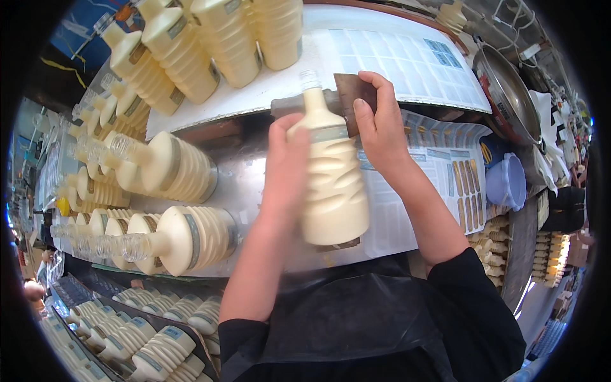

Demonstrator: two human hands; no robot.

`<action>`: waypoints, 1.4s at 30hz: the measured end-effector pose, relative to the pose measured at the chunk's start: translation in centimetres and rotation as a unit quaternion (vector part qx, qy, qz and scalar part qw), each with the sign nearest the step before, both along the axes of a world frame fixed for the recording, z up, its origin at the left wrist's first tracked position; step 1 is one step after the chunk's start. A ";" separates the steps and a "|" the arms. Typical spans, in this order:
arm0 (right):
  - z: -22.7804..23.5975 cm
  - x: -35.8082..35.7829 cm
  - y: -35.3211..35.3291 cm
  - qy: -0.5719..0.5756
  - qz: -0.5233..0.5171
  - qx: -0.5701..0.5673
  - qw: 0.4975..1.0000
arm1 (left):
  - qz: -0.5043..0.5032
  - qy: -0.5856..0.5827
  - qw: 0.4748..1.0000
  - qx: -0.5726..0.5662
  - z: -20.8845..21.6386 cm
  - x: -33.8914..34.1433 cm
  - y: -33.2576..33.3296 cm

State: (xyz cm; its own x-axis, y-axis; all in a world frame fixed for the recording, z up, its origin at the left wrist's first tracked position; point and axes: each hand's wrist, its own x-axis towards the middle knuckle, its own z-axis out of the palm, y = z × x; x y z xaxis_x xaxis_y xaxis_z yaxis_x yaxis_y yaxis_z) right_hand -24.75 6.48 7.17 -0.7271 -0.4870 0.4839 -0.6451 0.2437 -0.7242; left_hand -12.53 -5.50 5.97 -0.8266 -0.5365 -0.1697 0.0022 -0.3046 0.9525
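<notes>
A cream bottle [334, 197] with a ribbed, swirled body and a clear threaded neck lies in front of me, its neck pointing away. Around its shoulder runs a grey-blue patterned band [330, 133]. My left hand [286, 159], slightly blurred, holds the bottle's left side near the shoulder, with some fingers hidden. Between the thumb and fingers of my right hand [380, 124] is a thin dark brown flat plate [347, 92], scraper-like in shape. Its lower edge is close to the bottle's shoulder band; contact is hard to tell. Behind the neck sits a grey block [289, 105].
Similar bottles [197, 239] lie along the left, and more stand [223, 41] on a white board [312, 44] beyond. Label sheets [439, 172] cover the right side, near a lavender bucket [506, 183] and a large metal pan [509, 89]. Crated bottles [162, 353] fill the lower left.
</notes>
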 end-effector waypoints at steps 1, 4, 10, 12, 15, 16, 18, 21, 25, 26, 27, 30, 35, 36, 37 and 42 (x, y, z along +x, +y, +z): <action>-0.8 -0.5 0.3 -0.011 0.002 -0.016 1.000 | -0.001 0.016 1.000 0.019 0.1 0.2 0.1; -1.8 -0.6 0.4 -0.033 -0.002 -0.051 0.998 | 0.011 0.040 0.999 0.028 -0.6 0.2 -0.2; -0.7 -0.8 1.6 -0.083 0.008 -0.089 0.993 | 0.062 0.032 0.998 0.009 -0.8 1.0 -0.2; 0.5 -1.1 3.0 -0.169 0.037 -0.123 0.977 | 0.076 -0.040 0.965 -0.246 0.2 1.9 0.5; 2.3 0.2 4.4 -0.421 0.079 -0.165 0.888 | 0.036 -0.097 0.844 -0.526 0.3 3.8 2.1; 2.1 1.2 4.3 -0.328 0.094 -0.114 0.933 | 0.013 -0.108 0.794 -0.598 0.2 4.2 2.7; 1.8 3.4 4.1 -0.128 0.118 -0.007 0.985 | -0.007 -0.141 0.800 -0.583 0.4 4.4 3.2; 1.8 5.0 4.7 -0.052 0.107 0.170 0.978 | -0.003 -0.131 0.825 -0.549 -0.2 4.5 3.0; 0.8 5.8 5.0 -0.062 0.069 0.183 0.979 | 0.007 -0.127 0.841 -0.526 -0.6 4.4 3.1; 0.5 5.9 5.0 -0.064 0.061 0.184 0.979 | 0.009 -0.123 0.844 -0.522 -0.6 4.3 3.1; 0.5 6.1 4.9 -0.065 0.053 0.184 0.979 | 0.010 -0.119 0.847 -0.519 -0.5 4.3 3.1; 1.0 6.4 4.9 -0.120 0.026 0.161 0.979 | 0.020 -0.121 0.847 -0.518 -0.6 4.2 3.1; -1.4 0.3 5.4 -0.341 0.054 -0.063 0.936 | 0.033 -0.143 0.820 -0.554 -0.7 4.3 3.0; 0.4 -0.4 5.4 -0.428 0.082 -0.138 0.889 | 0.038 -0.153 0.803 -0.574 -0.7 4.4 3.1; 2.1 -0.1 4.5 -0.452 0.035 -0.162 0.876 | 0.028 -0.168 0.790 -0.589 -0.2 4.5 3.3; 2.6 3.2 0.0 -0.086 0.011 -0.038 0.996 | -0.010 -0.214 0.765 -0.607 1.1 4.1 4.0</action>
